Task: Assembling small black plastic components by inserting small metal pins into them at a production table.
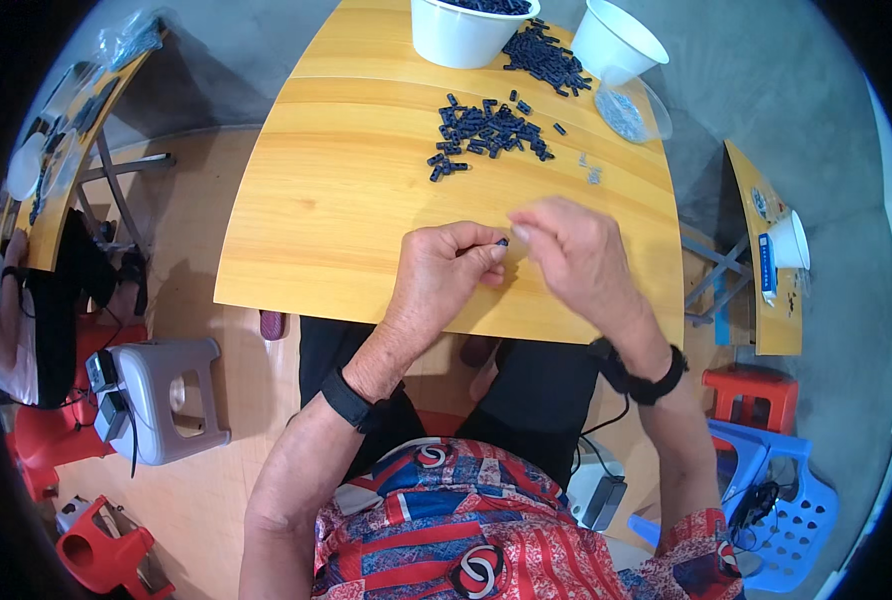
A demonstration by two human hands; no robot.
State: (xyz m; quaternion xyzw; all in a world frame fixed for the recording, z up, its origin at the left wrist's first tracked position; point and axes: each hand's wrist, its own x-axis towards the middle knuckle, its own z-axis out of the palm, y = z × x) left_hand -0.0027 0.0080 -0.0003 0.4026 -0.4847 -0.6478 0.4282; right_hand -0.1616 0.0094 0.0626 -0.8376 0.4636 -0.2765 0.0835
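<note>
We see two hands [446,270], two white cups [463,32], one clear lid [634,108], one table [336,210] and two piles of dark parts [486,130].

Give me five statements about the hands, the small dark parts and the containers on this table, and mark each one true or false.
1. The left hand pinches a small dark part at its fingertips. True.
2. The right hand rests inside the white bowl. False: it is over the wooden table, right beside the left hand, far from the bowl.
3. A loose pile of dark parts lies on the table beyond the hands. True.
4. The white cup stands at the table's near edge, by the person's body. False: it is at the far edge, next to the bowl.
5. Both wrists are bare. False: each wears a black band, as on the left wrist.
</note>
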